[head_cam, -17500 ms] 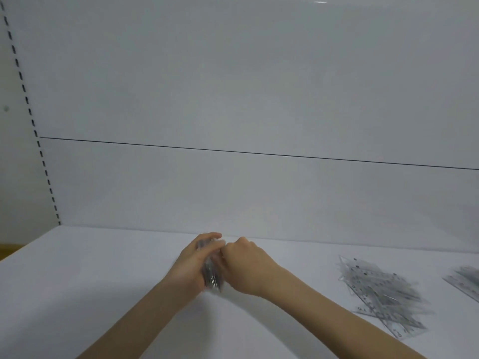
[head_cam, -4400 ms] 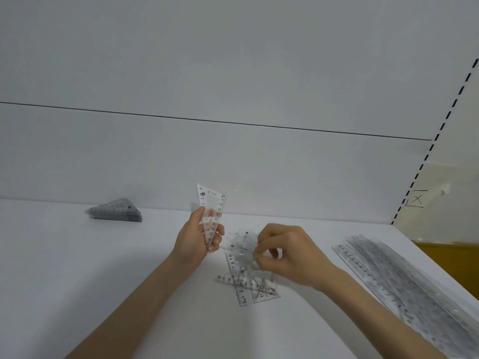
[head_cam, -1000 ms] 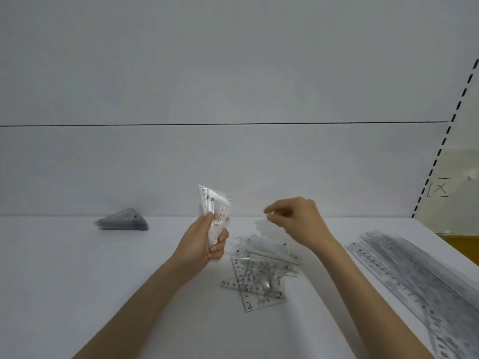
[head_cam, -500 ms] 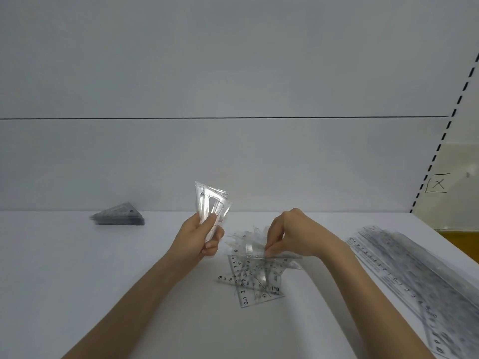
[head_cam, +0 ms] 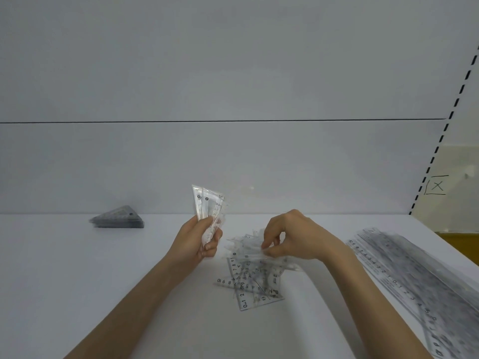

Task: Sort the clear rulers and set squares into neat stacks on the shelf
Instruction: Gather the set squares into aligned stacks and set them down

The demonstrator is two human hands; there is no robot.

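My left hand [head_cam: 198, 242] grips a small bundle of clear set squares [head_cam: 207, 208], held upright with their points up. To its right, a loose pile of clear set squares [head_cam: 252, 283] lies on the white shelf [head_cam: 77, 281]. My right hand [head_cam: 290, 237] is over the far side of that pile, thumb and fingertips pinching one clear piece off its top. A neat stack of set squares [head_cam: 118, 218] lies at the back left. A long stack of clear rulers [head_cam: 420, 278] lies along the right side.
The shelf's white back panel [head_cam: 233, 164] rises right behind the pile. A slotted upright [head_cam: 445, 125] marks the right end, with the shelf's right edge and a brown floor beyond the rulers.
My right hand came down from above onto the pile and now pinches a piece there. My left hand has kept its bundle upright, almost in place.
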